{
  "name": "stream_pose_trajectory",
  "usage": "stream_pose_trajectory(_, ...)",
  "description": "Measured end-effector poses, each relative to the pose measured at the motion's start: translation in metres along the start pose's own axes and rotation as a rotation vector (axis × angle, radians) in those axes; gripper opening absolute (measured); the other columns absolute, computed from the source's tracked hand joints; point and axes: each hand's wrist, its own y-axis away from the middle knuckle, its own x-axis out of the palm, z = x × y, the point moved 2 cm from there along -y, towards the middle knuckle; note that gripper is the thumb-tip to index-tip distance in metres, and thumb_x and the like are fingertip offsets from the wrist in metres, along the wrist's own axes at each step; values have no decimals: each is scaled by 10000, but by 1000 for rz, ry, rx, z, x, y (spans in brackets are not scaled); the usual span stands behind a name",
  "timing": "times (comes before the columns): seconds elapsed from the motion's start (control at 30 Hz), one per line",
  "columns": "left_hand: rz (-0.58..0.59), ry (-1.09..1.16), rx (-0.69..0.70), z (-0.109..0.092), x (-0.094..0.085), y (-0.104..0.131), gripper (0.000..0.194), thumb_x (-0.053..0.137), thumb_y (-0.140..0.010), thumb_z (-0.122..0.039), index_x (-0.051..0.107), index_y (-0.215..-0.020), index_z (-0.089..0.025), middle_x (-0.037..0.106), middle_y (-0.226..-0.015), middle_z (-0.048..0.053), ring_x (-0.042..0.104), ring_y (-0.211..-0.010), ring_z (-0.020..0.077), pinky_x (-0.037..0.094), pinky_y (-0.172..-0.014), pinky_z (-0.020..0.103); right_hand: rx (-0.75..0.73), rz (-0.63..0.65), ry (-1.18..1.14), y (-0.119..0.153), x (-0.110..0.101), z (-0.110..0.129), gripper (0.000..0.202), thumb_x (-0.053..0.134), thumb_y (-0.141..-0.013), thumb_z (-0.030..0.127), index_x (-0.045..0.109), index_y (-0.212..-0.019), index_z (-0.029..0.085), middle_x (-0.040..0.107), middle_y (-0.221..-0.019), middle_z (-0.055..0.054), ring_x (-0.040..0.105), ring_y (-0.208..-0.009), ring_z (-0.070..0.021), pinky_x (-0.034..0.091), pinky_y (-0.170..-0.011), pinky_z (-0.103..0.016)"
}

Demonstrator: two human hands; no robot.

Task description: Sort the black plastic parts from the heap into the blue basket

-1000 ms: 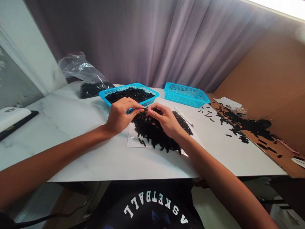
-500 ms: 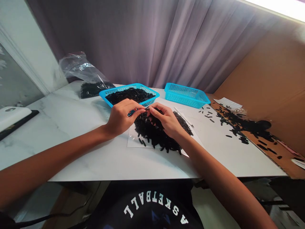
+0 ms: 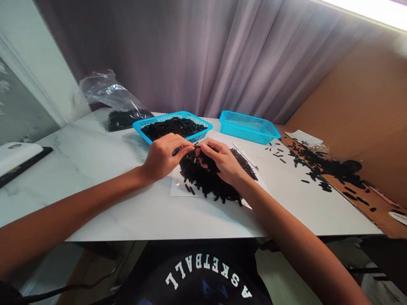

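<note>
My left hand (image 3: 167,154) and my right hand (image 3: 219,159) meet over a heap of small black elongated pieces (image 3: 210,184). Between their pinched fingertips is one small dark piece (image 3: 196,146), largely covered by the fingers. The heap lies on a white sheet (image 3: 178,189), with a few pieces loose at its near edge. Just behind my hands stands a blue plastic basket (image 3: 203,134) filled with similar black pieces. My right palm hides part of the heap.
A second blue basket (image 3: 251,136) stands at the back right. Black pieces (image 3: 330,163) lie scattered on cardboard at the right. A clear plastic bag (image 3: 117,99) with black contents sits at the back left. A white device (image 3: 19,154) is at the far left.
Both hands stay in almost the same place over the heap. Only the fingertips around the small piece have shifted slightly.
</note>
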Motion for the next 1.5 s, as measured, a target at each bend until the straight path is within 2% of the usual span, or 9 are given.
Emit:
stream_pose_trajectory(0.3,-12,55,21,0,1,1,250,575,-972,-369,708,-852,-193,746,-809,29,616,-694,154,476,-681,288,38,48,-66,1,0,-2,305,719,-835,475,625,-790,189,575,-803,-6,496,-639,-110,374,-518,-234)
stream_pose_trajectory(0.53,-10,-10,22,2,-1,-1,238,578,-971,-356,697,-838,-199,736,-806,26,616,-704,156,473,-688,294,47,34,-59,1,1,-2,319,725,-827,484,628,-779,184,572,-802,-9,499,-642,-111,378,-516,-236)
stream_pose_trajectory(0.7,-20,-255,-227,39,-12,-14,115,621,-927,-281,700,-926,-198,712,-842,25,627,-779,186,467,-713,311,89,-84,-37,-2,-1,-6,295,734,-810,455,679,-821,165,571,-801,-12,485,-628,-105,371,-508,-239)
stream_pose_trajectory(0.8,-1,-227,-332,53,-14,-17,238,685,-867,-249,667,-1090,-166,713,-966,53,639,-825,190,492,-720,307,144,-139,-57,-2,-4,-9,296,724,-812,445,710,-906,164,576,-811,-13,469,-607,-96,359,-507,-247)
stream_pose_trajectory(0.87,21,-148,-276,46,-11,-16,281,690,-871,-267,649,-1123,-151,706,-982,64,643,-861,194,505,-727,303,172,-152,-74,-3,-6,-10,303,714,-817,440,716,-935,162,575,-812,-14,474,-607,-96,361,-515,-251)
stream_pose_trajectory(1.0,156,-51,19,4,1,-5,253,681,-900,-353,650,-1079,-176,709,-989,53,633,-926,206,515,-806,327,182,-142,-89,-3,-4,-13,301,722,-803,460,701,-871,167,587,-816,-19,493,-638,-111,378,-532,-253)
stream_pose_trajectory(1.07,214,-14,94,-11,7,1,263,693,-895,-354,647,-1078,-170,709,-961,50,640,-901,202,518,-812,331,163,-113,-78,-3,-1,-14,315,726,-795,479,687,-813,166,595,-816,-21,487,-658,-116,373,-529,-246)
stream_pose_trajectory(1.27,237,208,-7,-9,12,6,95,685,-881,-133,676,-974,-151,711,-892,31,645,-734,126,531,-674,239,169,-22,-89,-2,4,-13,323,705,-811,478,670,-822,157,593,-766,-15,475,-639,-109,371,-539,-230)
stream_pose_trajectory(1.5,115,292,-116,-9,10,3,83,672,-846,-71,677,-864,-152,719,-829,0,667,-717,98,567,-678,190,128,-49,-10,-3,0,-11,294,689,-828,455,662,-829,162,582,-764,-6,479,-624,-106,374,-535,-239)
